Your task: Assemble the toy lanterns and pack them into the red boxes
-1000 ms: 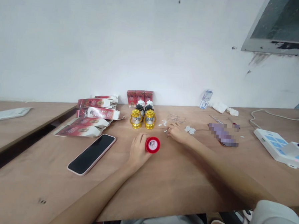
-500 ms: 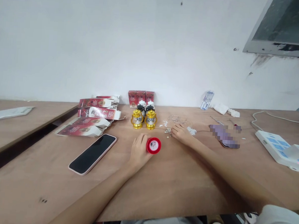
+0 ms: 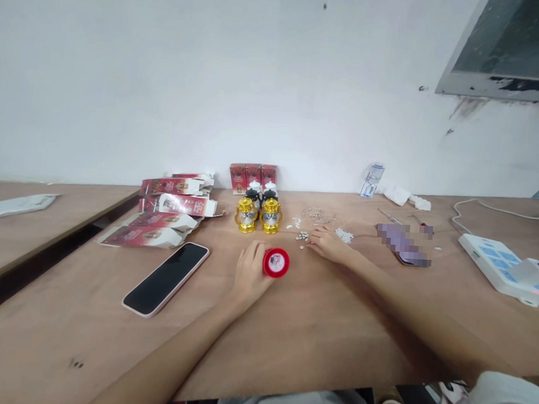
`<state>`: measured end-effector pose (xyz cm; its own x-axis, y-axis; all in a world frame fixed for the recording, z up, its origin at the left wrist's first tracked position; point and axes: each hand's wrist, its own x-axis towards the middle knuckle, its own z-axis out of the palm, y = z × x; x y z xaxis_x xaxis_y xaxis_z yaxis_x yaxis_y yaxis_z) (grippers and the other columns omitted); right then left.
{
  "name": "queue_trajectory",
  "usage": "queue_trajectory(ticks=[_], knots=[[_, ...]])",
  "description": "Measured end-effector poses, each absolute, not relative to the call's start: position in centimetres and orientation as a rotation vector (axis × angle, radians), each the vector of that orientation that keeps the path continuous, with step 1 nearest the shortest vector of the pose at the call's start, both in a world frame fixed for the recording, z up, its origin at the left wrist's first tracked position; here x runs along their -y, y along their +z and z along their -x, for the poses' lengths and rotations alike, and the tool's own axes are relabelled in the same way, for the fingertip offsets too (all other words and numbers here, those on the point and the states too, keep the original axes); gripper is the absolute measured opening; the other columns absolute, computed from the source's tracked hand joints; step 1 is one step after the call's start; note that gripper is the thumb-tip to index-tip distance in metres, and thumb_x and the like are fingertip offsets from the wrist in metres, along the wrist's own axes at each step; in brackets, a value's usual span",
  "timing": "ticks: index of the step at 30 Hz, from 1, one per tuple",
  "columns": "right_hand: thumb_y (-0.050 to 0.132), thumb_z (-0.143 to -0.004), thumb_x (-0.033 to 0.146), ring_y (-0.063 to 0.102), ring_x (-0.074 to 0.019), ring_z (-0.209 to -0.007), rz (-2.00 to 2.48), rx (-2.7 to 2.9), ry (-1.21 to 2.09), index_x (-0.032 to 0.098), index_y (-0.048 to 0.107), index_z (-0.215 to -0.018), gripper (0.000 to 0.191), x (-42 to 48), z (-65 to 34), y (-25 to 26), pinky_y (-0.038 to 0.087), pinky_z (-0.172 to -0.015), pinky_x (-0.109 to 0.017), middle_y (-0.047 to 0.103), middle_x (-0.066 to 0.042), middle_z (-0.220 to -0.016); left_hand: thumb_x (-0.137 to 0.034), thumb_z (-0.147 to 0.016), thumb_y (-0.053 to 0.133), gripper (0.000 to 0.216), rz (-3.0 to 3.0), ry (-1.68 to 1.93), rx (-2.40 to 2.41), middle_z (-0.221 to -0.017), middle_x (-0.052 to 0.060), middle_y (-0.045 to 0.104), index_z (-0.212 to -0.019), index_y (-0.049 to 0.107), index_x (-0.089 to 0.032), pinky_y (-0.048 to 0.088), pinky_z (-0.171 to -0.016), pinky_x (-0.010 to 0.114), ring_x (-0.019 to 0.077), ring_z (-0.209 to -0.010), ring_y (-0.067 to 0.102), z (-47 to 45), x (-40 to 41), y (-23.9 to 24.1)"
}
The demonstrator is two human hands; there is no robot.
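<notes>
My left hand (image 3: 250, 267) is wrapped round a red lantern (image 3: 276, 263), whose round base faces up and shows a pale centre with a small metal part. My right hand (image 3: 328, 244) rests on the table with its fingers bent and drawn together, the tips at the edge of a small pile of coin batteries (image 3: 302, 235). Whatever those fingertips pinch is hidden. Small white pieces (image 3: 344, 235) lie just right of that hand, and thin wire-like bits (image 3: 318, 215) lie behind it. Two gold lanterns (image 3: 271, 217) stand upright beyond my left hand, with black and white ones behind them.
Open red cartons (image 3: 159, 229) lie heaped at the left, near a gap between tables. A phone (image 3: 166, 279) lies left of my forearm. Red boxes (image 3: 253, 176) stand by the wall. Right are a blurred purple item (image 3: 403, 244), a screwdriver (image 3: 425, 228) and a power strip (image 3: 503, 268).
The view has shifted very slightly. My left hand still holds the red lantern, and my right hand stays at the coin batteries with hardly any movement.
</notes>
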<state>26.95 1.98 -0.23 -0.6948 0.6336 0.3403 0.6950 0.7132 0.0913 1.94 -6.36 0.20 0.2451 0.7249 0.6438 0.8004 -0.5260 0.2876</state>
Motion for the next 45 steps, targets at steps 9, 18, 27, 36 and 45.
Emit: queue_trajectory(ticks=[9, 18, 27, 36, 45], knots=[[0.059, -0.079, 0.008, 0.063, -0.0179, -0.083, 1.188, 2.577, 0.168, 0.016, 0.069, -0.081, 0.014, -2.3, -26.4, 0.8, 0.046, -0.074, -0.027, 0.071, -0.006, -0.084, -0.021, -0.071, 0.063, 0.027, 2.403, -1.142, 1.468, -0.093, 0.005, 0.060, -0.094, 0.049, -0.021, 0.044, -0.070, 0.032, 0.0241, -0.086, 0.059, -1.9, 6.4, 0.3], [0.062, -0.070, 0.003, 0.066, -0.0157, -0.073, 1.242, 2.539, 0.601, 0.015, 0.072, -0.078, 0.017, -4.0, -26.0, 1.7, 0.049, -0.066, -0.024, 0.073, -0.004, -0.079, -0.021, -0.070, 0.064, 0.028, 2.412, -1.153, 1.452, -0.094, 0.005, 0.060, -0.094, 0.050, -0.020, 0.045, -0.070, 0.033, 0.0242, -0.088, 0.059, -1.8, 6.3, 0.2], [0.061, -0.072, 0.008, 0.065, -0.0163, -0.071, 1.237, 2.416, 0.710, 0.014, 0.069, -0.076, 0.011, -3.0, -26.6, 1.1, 0.049, -0.066, -0.027, 0.071, -0.004, -0.074, -0.022, -0.071, 0.063, 0.025, 2.421, -1.159, 1.465, -0.093, 0.005, 0.060, -0.093, 0.050, -0.021, 0.045, -0.070, 0.032, 0.0236, -0.087, 0.059, -1.9, 6.4, 0.4], [0.056, -0.084, 0.027, 0.062, -0.0166, -0.085, 1.165, 1.964, 0.508, 0.019, 0.063, -0.088, 0.011, 2.5, -22.5, 2.0, 0.049, -0.076, -0.031, 0.068, -0.003, -0.089, -0.021, -0.071, 0.062, 0.026, 2.402, -1.154, 1.453, -0.093, 0.005, 0.060, -0.094, 0.050, -0.021, 0.044, -0.070, 0.032, 0.0232, -0.086, 0.060, -1.9, 6.3, 0.2], [0.057, -0.085, 0.019, 0.058, -0.0131, -0.068, 0.640, 1.984, 0.080, 0.020, 0.062, -0.078, 0.009, 6.1, -19.2, 2.9, 0.047, -0.065, -0.026, 0.066, -0.001, -0.072, -0.028, -0.075, 0.062, 0.021, 2.380, -1.175, 1.411, -0.090, 0.005, 0.061, -0.091, 0.051, -0.019, 0.043, -0.068, 0.032, 0.0222, -0.082, 0.059, -2.0, 6.3, 0.1]])
